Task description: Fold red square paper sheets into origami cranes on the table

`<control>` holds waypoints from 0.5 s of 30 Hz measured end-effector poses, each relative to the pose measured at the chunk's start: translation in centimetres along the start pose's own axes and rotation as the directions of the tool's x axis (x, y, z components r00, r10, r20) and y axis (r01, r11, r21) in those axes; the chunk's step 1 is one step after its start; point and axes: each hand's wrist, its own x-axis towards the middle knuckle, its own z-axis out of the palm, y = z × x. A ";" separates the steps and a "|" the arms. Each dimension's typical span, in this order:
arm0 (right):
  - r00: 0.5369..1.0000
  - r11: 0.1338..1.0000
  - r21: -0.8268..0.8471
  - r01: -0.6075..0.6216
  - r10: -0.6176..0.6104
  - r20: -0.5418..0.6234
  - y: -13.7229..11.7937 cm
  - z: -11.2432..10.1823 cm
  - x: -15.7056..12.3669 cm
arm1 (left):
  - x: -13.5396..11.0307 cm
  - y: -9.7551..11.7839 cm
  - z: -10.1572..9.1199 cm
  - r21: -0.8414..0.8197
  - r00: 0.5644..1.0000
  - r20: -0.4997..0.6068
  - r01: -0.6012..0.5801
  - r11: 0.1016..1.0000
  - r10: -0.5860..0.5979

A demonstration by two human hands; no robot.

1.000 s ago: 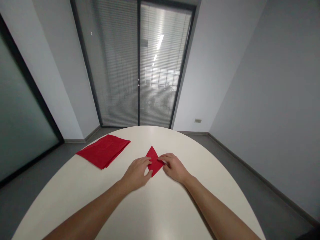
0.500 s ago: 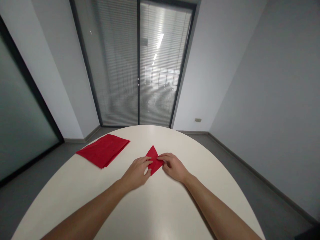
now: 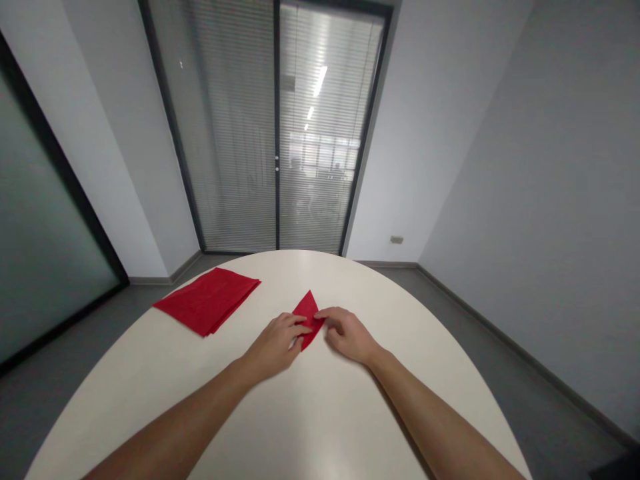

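Observation:
A small folded red sheet [image 3: 310, 308] lies on the white table in front of me, one pointed corner facing away; whether it is paper or cloth I cannot tell. My left hand [image 3: 277, 343] holds it from the left, fingers laid across its top and thumb at its near left edge. From the right, my right hand [image 3: 347, 335] presses a fingertip on the sheet's right edge, the other fingers curled under. Parts of the sheet are hidden beneath my fingers. Farther left sits a stack of larger red sheets [image 3: 210, 300], touched by neither hand.
The round white table [image 3: 320, 413] curves away at both sides. Beyond it stand a glass partition with blinds [image 3: 240, 167] and a grey wall with a small socket plate [image 3: 397, 239]. A dark-framed frosted panel [image 3: 40, 233] is on the left.
The folded sheet's right corner has been turned inward, so the sheet looks narrower. Its far tip has shifted slightly right. The left fingers have slid a little right over it.

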 end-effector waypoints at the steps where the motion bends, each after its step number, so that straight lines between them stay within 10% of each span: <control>1: 1.000 1.000 -0.010 0.000 0.000 -0.003 0.0 0.0 0.0 | 0.0 0.0 0.0 -0.006 1.000 0.003 0.000 1.000 0.000; 15: 0.999 0.996 -0.088 -0.032 0.033 0.010 -0.7 -0.3 0.2 | -0.1 0.3 -0.3 -0.091 0.999 0.035 0.023 0.996 -0.020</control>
